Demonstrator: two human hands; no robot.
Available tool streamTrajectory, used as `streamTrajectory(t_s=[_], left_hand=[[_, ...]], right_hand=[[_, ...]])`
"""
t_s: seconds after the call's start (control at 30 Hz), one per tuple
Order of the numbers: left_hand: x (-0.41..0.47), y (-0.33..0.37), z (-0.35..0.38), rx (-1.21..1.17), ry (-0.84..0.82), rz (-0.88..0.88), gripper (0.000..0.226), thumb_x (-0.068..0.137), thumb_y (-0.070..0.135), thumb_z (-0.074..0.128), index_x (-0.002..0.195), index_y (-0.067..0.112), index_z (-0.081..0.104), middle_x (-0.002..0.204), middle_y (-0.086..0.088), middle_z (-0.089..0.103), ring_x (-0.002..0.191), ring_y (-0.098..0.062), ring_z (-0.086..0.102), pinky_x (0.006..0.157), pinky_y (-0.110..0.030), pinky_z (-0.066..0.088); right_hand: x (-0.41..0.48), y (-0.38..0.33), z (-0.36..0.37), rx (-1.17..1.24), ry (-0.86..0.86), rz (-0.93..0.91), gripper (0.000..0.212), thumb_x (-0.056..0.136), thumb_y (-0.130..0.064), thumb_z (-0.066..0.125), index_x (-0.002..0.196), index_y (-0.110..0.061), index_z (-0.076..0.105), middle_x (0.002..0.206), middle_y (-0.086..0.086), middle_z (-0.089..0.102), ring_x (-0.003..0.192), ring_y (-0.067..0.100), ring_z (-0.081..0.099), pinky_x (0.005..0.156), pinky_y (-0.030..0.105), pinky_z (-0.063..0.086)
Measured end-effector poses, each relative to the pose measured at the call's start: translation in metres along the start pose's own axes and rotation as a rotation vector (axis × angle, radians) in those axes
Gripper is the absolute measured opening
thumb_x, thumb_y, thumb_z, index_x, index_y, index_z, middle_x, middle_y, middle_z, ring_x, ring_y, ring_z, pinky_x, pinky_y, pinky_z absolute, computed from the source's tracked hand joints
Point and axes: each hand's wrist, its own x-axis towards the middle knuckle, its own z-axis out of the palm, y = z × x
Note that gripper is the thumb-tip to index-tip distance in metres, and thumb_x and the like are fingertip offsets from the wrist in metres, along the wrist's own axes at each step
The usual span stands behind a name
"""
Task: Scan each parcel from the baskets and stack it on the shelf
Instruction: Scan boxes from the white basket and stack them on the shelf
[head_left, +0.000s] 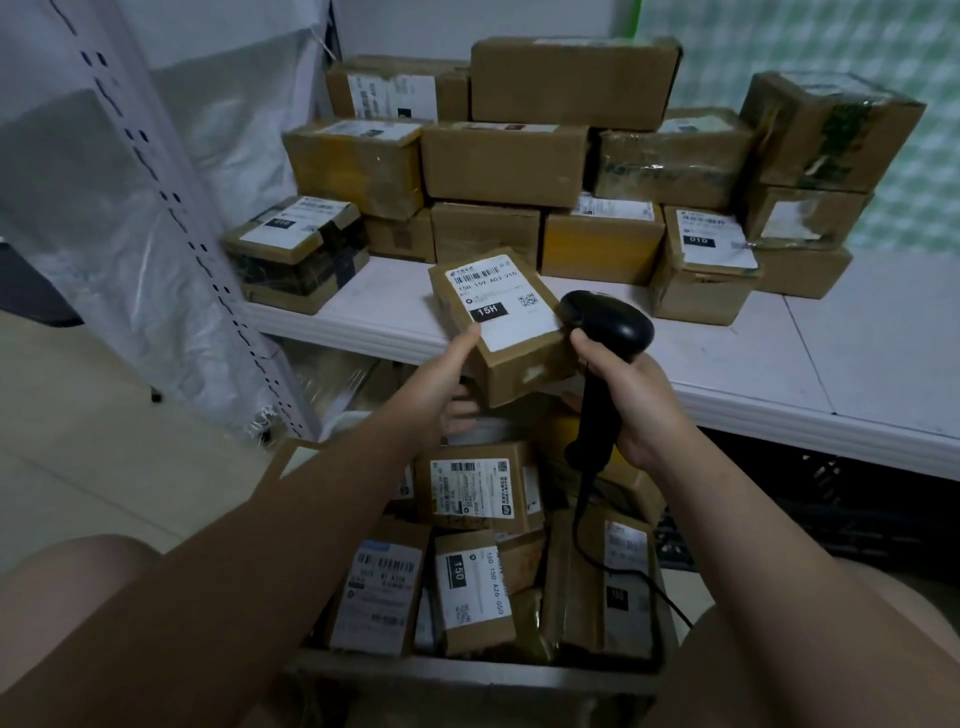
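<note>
My left hand grips a small cardboard parcel from below and the left, thumb on its white label marked 15H. The parcel is held tilted in the air just in front of the white shelf. My right hand holds a black barcode scanner by its handle, its head right beside the parcel's label. The scanner's cable hangs down over the basket below, which is packed with several labelled cardboard parcels.
Several brown parcels are stacked up to three layers high along the back of the shelf. A perforated white upright and plastic sheeting stand at the left. A dark crate sits under the shelf at right. My knees flank the basket.
</note>
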Motion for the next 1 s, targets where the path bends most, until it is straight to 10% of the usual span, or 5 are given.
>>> streamTrajectory(t_s=[0.4,1.0], left_hand=[[0.002,-0.001,-0.014,0.204,0.137,0.477,0.06,0.083,0.021,0.073,0.134,0.018,0.042,0.109,0.014,0.058,0.094,0.001,0.058,0.08,-0.021,0.048],[-0.001,-0.001,-0.011,0.255,0.16,0.513,0.066,0.084,0.023,0.072,0.14,0.02,0.036,0.105,0.021,0.051,0.088,0.005,0.055,0.066,-0.012,0.041]], right_hand=[[-0.022,-0.008,-0.004,-0.382,-0.01,-0.549,0.01,0.086,-0.018,0.072,0.081,-0.023,0.064,0.061,0.0,0.063,0.059,0.019,0.064,0.063,0.041,0.055],[-0.024,-0.006,-0.009,-0.449,-0.069,-0.546,0.006,0.088,-0.021,0.069,0.085,-0.022,0.064,0.064,0.004,0.064,0.059,0.02,0.065,0.062,0.04,0.057]])
